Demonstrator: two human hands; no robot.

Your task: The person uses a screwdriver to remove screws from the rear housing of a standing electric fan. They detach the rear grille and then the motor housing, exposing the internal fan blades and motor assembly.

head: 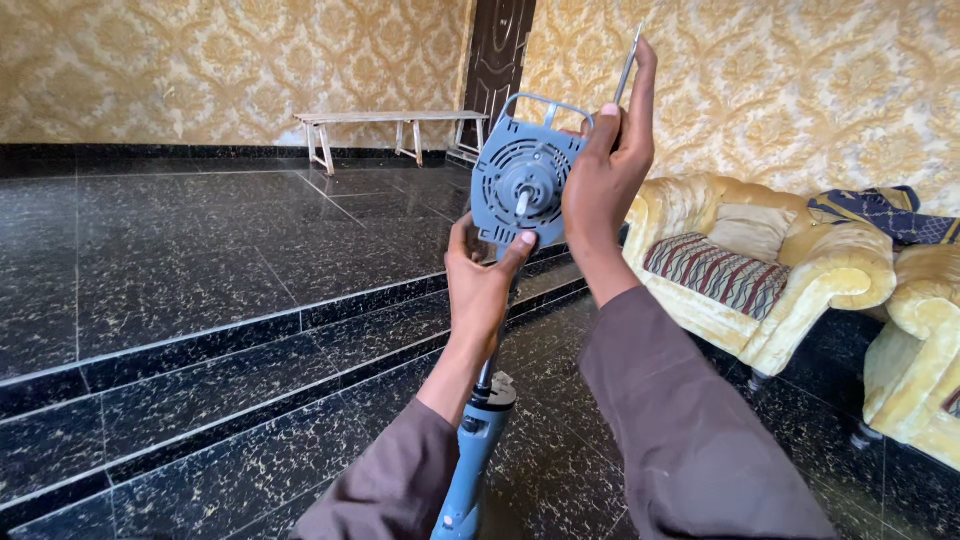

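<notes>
Standing against the far wall at the left, a wooden bench (390,122) sat on the raised part of the dark speckled tile floor (180,260), with two steps dropping toward the viewer. Nearer the middle, the left hand (480,285) rose from a brown sleeve and closed on the lower edge of a grey fan motor housing (520,180), thumb pressed on its front face and fingers wrapped behind. That housing was held up at head height, its round vented face and short metal shaft (522,201) turned toward the camera, and it topped a blue-grey stand pole (470,470) that ran down between the forearms. Just to its right, the right hand (605,175) gripped the housing's right side, fingers curled shut around the rim, while also pinching a thin metal rod (629,65) that stuck up past the fingertips. Farther right stood a yellow velvet armchair (790,280) with a striped cushion (715,272), and beside it part of a second yellow chair (920,350).
</notes>
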